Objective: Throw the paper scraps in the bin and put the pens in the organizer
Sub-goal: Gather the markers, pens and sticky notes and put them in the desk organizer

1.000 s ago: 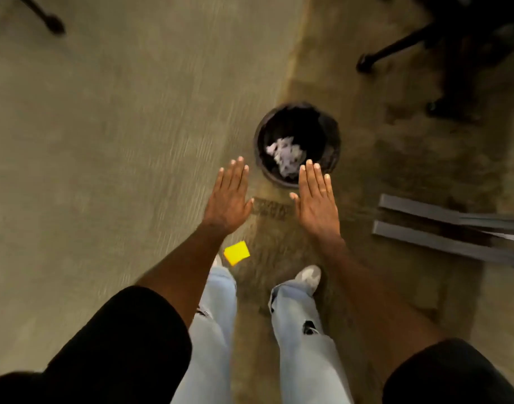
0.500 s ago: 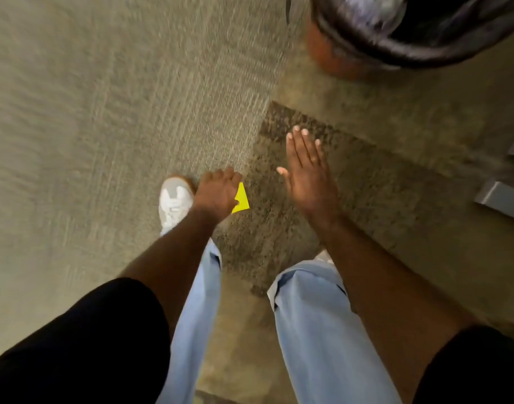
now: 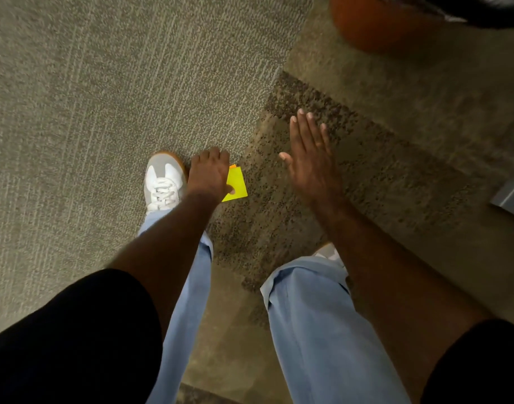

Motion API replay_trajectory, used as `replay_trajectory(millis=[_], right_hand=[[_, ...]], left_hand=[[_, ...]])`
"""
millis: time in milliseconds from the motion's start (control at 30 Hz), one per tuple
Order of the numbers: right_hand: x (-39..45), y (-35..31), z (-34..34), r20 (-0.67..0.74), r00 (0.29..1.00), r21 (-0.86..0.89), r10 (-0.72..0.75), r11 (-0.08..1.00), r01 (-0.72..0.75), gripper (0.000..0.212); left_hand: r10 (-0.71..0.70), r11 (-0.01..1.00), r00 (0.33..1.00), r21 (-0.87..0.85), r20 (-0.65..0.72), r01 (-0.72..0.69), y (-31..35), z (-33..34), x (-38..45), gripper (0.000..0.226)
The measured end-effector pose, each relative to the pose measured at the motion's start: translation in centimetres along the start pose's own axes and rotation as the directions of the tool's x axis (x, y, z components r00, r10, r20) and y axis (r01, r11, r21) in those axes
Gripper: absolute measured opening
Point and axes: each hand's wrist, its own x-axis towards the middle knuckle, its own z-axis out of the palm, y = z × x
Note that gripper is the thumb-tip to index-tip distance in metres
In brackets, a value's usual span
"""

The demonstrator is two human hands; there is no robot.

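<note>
A yellow paper scrap (image 3: 238, 182) with a sliver of orange behind it lies on the carpet next to my left shoe. My left hand (image 3: 210, 173) is down on it, fingers curled over its left edge and thumb pressed on its lower part. My right hand (image 3: 311, 158) hovers flat and open to the right, holding nothing. The bin (image 3: 375, 21) shows only as an orange-brown wall with a dark liner rim at the top right edge. No pens or organizer are in view.
My white shoe (image 3: 164, 182) stands just left of the scrap; my other foot (image 3: 328, 253) is lower right. Grey carpet with a darker speckled tile covers the floor. A grey metal bar (image 3: 509, 199) pokes in at the right edge.
I have bent down from standing over the bin. My left hand dropped to the yellow scrap on the floor and now pinches it. The right hand stayed open.
</note>
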Motion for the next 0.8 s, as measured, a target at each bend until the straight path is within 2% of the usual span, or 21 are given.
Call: replay_trajectory(millis=[167, 233, 333, 433, 667, 800], right_hand=[[1.1, 0.5, -0.7, -0.022, 1.000, 0.016, -0.003, 1.000, 0.003, 0.066], [1.3, 0.7, -1.0, -0.035, 0.999, 0.011, 0.002, 1.000, -0.002, 0.067], [1.5, 0.7, -1.7, -0.036, 0.999, 0.002, 0.016, 1.000, -0.016, 0.070], [1.9, 0.1, -3.1, -0.037, 0.999, -0.008, 0.021, 1.000, -0.022, 0.071], [1.9, -1.1, -11.9, -0.020, 1.000, 0.029, 0.024, 0.999, -0.023, 0.076], [0.8, -1.7, -20.2, -0.072, 0.994, 0.090, 0.077, 0.993, -0.070, 0.076]], left_hand=[[-0.044, 0.996, 0.999, -0.085, -0.025, 0.042, 0.0, 0.4, -0.5, 0.070], [-0.060, 0.989, 0.998, -0.139, -0.009, 0.059, -0.6, 0.6, -0.2, 0.062], [-0.038, 0.991, 0.999, -0.126, 0.032, 0.041, -0.7, 0.5, -0.2, 0.045], [-0.027, 0.986, 1.000, -0.163, 0.013, 0.029, 0.3, -0.9, -1.1, 0.035], [0.087, 0.918, 0.992, -0.379, -0.093, -0.116, 2.5, -10.1, -3.8, 0.019], [0.194, 0.903, 0.968, -0.355, -0.161, -0.241, 3.4, -19.1, -7.0, 0.016]])
